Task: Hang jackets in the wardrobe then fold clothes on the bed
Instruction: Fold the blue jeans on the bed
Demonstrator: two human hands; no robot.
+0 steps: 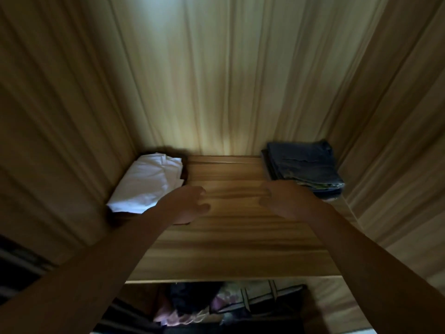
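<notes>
Inside the wardrobe, head view: both hands hover empty over the bare middle of the wooden shelf (231,227), left hand (187,204) loosely curled, right hand (286,201) spread. Folded white cloth (149,182) lies at the left, folded dark denim (304,168) at the right. Both look soft and floppy; the denim probably heavier, best lifted from underneath with flat palms.

Dim wood-grain wardrobe walls (216,80), bare shelf (236,237).
</notes>
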